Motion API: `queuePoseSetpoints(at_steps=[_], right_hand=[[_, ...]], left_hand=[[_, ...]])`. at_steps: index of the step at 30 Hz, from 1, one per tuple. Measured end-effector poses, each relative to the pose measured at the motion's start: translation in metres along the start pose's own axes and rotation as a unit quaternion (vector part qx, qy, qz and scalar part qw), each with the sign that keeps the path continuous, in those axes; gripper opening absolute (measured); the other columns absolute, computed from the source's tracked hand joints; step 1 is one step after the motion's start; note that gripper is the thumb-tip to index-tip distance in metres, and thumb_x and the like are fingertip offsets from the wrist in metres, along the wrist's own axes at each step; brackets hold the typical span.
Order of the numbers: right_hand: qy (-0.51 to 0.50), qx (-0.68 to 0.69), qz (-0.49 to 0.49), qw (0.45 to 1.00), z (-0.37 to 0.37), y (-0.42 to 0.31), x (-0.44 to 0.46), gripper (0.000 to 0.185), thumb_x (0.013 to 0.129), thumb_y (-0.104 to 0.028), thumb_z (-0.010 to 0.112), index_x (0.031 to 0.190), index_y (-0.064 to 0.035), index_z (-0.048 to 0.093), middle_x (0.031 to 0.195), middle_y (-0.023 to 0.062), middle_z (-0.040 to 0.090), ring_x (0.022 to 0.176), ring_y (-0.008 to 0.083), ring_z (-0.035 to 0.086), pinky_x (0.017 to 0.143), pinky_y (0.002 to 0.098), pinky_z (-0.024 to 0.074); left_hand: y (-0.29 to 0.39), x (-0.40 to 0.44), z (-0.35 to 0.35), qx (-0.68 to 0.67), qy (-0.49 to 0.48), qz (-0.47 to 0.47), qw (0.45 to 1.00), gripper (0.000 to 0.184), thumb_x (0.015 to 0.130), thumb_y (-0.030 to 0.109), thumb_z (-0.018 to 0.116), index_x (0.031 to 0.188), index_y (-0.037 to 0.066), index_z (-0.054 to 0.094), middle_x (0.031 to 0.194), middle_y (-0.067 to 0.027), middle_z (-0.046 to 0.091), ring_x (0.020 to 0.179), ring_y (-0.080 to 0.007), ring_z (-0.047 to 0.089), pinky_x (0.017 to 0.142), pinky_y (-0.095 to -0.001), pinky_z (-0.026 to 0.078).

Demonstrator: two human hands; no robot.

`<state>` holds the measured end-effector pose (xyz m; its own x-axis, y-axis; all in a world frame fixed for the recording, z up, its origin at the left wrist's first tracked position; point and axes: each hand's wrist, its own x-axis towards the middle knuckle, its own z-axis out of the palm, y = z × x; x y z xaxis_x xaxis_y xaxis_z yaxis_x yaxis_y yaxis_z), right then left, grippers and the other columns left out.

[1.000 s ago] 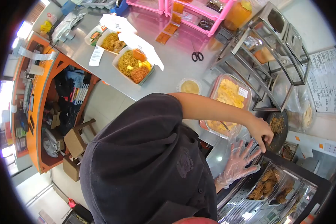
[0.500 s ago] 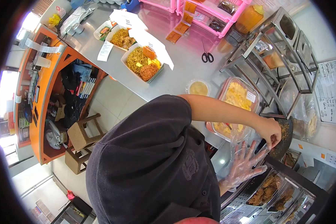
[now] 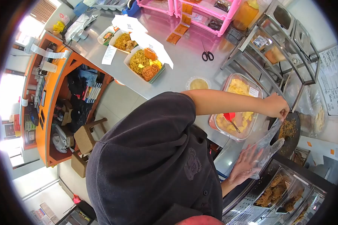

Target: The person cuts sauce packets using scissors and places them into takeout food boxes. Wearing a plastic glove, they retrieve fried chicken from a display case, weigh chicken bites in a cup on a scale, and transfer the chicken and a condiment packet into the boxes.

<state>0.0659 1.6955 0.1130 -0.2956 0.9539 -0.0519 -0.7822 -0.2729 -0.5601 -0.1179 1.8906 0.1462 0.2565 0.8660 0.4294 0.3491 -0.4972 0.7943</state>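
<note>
Pinched at the tip of a clear plastic glove (image 3: pixel 268 144), my left hand (image 3: pixel 276 106) is bare and closed, above the dark pan edge. The glove is stretched between both hands. My right hand (image 3: pixel 246 163) has its fingers spread inside the loose, wide part of the glove, with the glove's finger ends beyond its fingertips. Under my left forearm lies a clear tub (image 3: pixel 242 129) of yellow food with a red-handled utensil (image 3: pixel 230 117) in it. A round dark pan (image 3: pixel 289 131) with brown crumbs is beside my left hand.
Open food boxes (image 3: pixel 144 65) stand on the steel counter (image 3: pixel 184 69), near scissors (image 3: pixel 207 56) and a small round cup (image 3: pixel 198 84). A metal rack (image 3: pixel 270 56) stands at the right. Fried pieces (image 3: pixel 274 189) sit in a display case at the lower right.
My left hand has pulled the glove up and away, and it now slides off my right hand's fingers. The red utensil handle has come into view. The whole view has shifted slightly.
</note>
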Motion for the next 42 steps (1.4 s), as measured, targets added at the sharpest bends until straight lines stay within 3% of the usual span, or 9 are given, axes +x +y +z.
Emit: queuePoseSetpoints(at_steps=[16, 23, 27, 28, 29, 31, 34, 39, 42], right_hand=[[-0.017, 0.085, -0.027, 0.996, -0.037, -0.028, -0.022, 0.063, 0.096, -0.016, 0.042, 0.146, -0.0063, 0.005, 0.152, 0.0174, 0.001, 0.139, 0.0335, 0.012, 0.114, 0.0477, 0.0127], [0.059, -0.204, -0.042, 0.976, -0.048, -0.041, -0.021, 0.082, 0.088, -0.051, 0.049, 0.145, -0.0041, 0.013, 0.147, 0.0240, 0.020, 0.136, 0.0379, 0.021, 0.110, 0.0514, 0.0162], [0.066, -0.071, -0.044, 0.994, -0.034, -0.053, -0.015, 0.074, 0.090, -0.056, 0.042, 0.144, -0.0106, 0.021, 0.145, 0.0259, 0.023, 0.134, 0.0391, 0.026, 0.108, 0.0526, 0.0192], [0.088, -0.052, -0.063, 0.993, -0.038, -0.051, -0.014, 0.070, 0.090, -0.059, 0.037, 0.144, -0.0162, 0.025, 0.145, 0.0247, 0.026, 0.133, 0.0388, 0.027, 0.108, 0.0513, 0.0203], [0.123, -0.040, -0.083, 0.988, -0.036, -0.052, -0.010, 0.069, 0.090, -0.062, 0.030, 0.144, -0.0202, 0.024, 0.145, 0.0234, 0.027, 0.134, 0.0375, 0.027, 0.108, 0.0501, 0.0196], [0.147, -0.057, -0.151, 0.976, -0.027, -0.049, -0.004, 0.071, 0.090, -0.065, 0.025, 0.145, -0.0217, 0.019, 0.145, 0.0230, 0.027, 0.134, 0.0367, 0.025, 0.109, 0.0480, 0.0162], [0.134, -0.187, -0.286, 0.930, -0.025, -0.048, 0.009, 0.066, 0.093, -0.055, 0.030, 0.146, -0.0172, 0.019, 0.146, 0.0220, 0.025, 0.137, 0.0353, 0.021, 0.111, 0.0456, 0.0111], [0.119, -0.512, -0.327, 0.785, -0.085, -0.024, 0.039, 0.057, 0.093, -0.034, 0.036, 0.138, 0.0024, 0.033, 0.145, 0.0224, 0.027, 0.138, 0.0316, 0.019, 0.112, 0.0395, 0.0122], [0.117, -0.570, -0.325, 0.745, -0.116, -0.029, 0.061, 0.056, 0.093, -0.032, 0.036, 0.137, 0.0028, 0.034, 0.145, 0.0213, 0.028, 0.137, 0.0310, 0.021, 0.111, 0.0388, 0.0132]], left_hand=[[-0.003, 0.023, 0.033, 0.067, 0.031, -0.012, 0.997, 0.008, 0.068, 0.021, 0.072, 0.071, 0.016, 0.066, 0.070, 0.0005, 0.065, 0.072, -0.0200, 0.064, 0.073, -0.0388, 0.041], [-0.017, 0.031, 0.060, 0.082, 0.008, 0.027, 0.996, 0.014, 0.068, 0.022, 0.071, 0.077, 0.012, 0.066, 0.075, -0.0058, 0.067, 0.074, -0.0254, 0.065, 0.065, -0.0394, 0.049], [-0.070, 0.060, 0.106, -0.164, -0.147, 0.071, 0.973, 0.027, 0.077, 0.012, 0.063, 0.103, 0.009, 0.065, 0.091, -0.0093, 0.066, 0.079, -0.0180, 0.063, 0.069, -0.0345, 0.051], [-0.041, 0.066, 0.093, -0.211, -0.248, -0.141, 0.935, 0.036, 0.079, 0.008, 0.058, 0.115, 0.007, 0.059, 0.098, -0.0077, 0.062, 0.081, -0.0161, 0.060, 0.071, -0.0314, 0.050], [-0.030, 0.072, 0.098, -0.204, -0.230, -0.156, 0.939, 0.037, 0.081, 0.008, 0.054, 0.118, 0.006, 0.056, 0.099, -0.0058, 0.060, 0.080, -0.0147, 0.058, 0.071, -0.0275, 0.049], [-0.045, 0.089, 0.133, -0.142, -0.174, -0.060, 0.973, 0.034, 0.082, 0.011, 0.055, 0.116, 0.007, 0.057, 0.097, -0.0031, 0.061, 0.082, -0.0140, 0.058, 0.070, -0.0265, 0.049], [-0.051, 0.114, 0.188, -0.152, -0.224, -0.080, 0.959, 0.029, 0.082, 0.019, 0.057, 0.109, 0.008, 0.062, 0.089, -0.0071, 0.065, 0.078, -0.0200, 0.061, 0.068, -0.0316, 0.050], [-0.058, 0.142, 0.260, 0.245, -0.231, -0.004, 0.942, 0.054, 0.075, 0.054, 0.063, 0.088, 0.001, 0.066, 0.092, -0.0179, 0.064, 0.088, -0.0326, 0.061, 0.074, -0.0442, 0.048], [-0.119, 0.152, 0.368, 0.400, -0.075, 0.063, 0.911, 0.028, 0.079, 0.028, 0.053, 0.089, 0.005, 0.067, 0.092, -0.0121, 0.063, 0.092, -0.0284, 0.056, 0.073, -0.0457, 0.041]])
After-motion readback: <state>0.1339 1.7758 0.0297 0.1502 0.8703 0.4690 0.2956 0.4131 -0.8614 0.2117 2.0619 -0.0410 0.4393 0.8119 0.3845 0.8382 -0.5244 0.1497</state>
